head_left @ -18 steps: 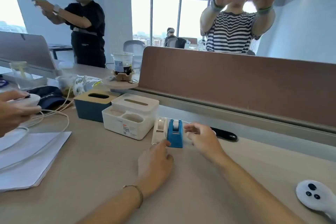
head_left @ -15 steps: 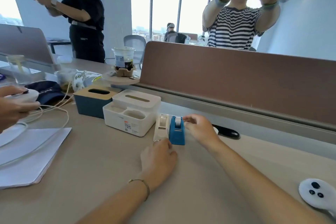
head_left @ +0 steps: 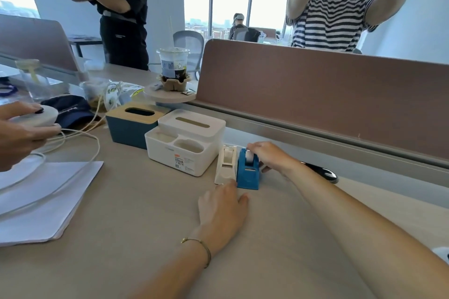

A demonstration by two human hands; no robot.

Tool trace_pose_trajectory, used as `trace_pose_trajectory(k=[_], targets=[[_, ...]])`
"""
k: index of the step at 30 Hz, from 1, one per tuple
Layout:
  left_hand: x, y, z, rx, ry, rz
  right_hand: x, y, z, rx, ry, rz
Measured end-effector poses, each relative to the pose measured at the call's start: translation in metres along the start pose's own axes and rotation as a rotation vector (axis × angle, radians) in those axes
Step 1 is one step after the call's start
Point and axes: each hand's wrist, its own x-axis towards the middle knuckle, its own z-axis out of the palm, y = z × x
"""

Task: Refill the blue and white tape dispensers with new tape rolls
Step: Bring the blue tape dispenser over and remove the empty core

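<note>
Two tape dispensers stand side by side, touching, near the middle of the pale bench (head_left: 121,238), just in front of the brown divider screen (head_left: 315,94). The white dispenser (head_left: 226,165) is on the left and the blue dispenser (head_left: 248,170) on the right, both with their cutting ends toward the near edge. A roll of pale tape (head_left: 248,154) sits in the top of the blue one.

The right hand (head_left: 269,156) reaches in from the right and rests over the far top of the blue dispenser, fingers curled around its right side and back, with the fingertips at the tape roll. Whether it actually pinches the roll cannot be told. The left hand (head_left: 223,206) lies palm down on the bench just near of the two dispensers, fingers loosely together, its fingertips touching or almost touching the near end of the white dispenser; it holds nothing. A thin bracelet (head_left: 201,247) circles that wrist.

Left of the dispensers stands a white tissue box (head_left: 184,141) with open compartments in front, and behind that to the left a dark blue tissue box (head_left: 133,126) with a wooden lid. A stack of paper (head_left: 48,201) lies at the far left with a white cable (head_left: 80,138) looping over it. A black oblong object (head_left: 323,173) lies on the bench to the right, behind the right forearm. Another person's hand (head_left: 17,133) at the left edge grips a white controller (head_left: 36,116).
</note>
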Motion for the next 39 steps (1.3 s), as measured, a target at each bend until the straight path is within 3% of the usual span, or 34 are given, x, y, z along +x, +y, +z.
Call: trace_pose_trajectory(k=[9,19,28,39], targets=[[0.004,-0.003,-0.004,-0.033,-0.039,-0.034,-0.024,0.017,-0.016,-0.098,0.033,0.075],[0.009,-0.004,-0.003,0.028,0.004,0.036,-0.053,0.048,-0.024,-0.649,-0.016,-0.162],[0.012,0.001,-0.002,0.023,0.019,0.133,-0.071,0.06,-0.025,-0.66,0.102,-0.262],[-0.041,0.059,-0.003,-0.021,-0.158,0.392,-0.206,0.109,-0.063,-0.51,0.265,-0.052]])
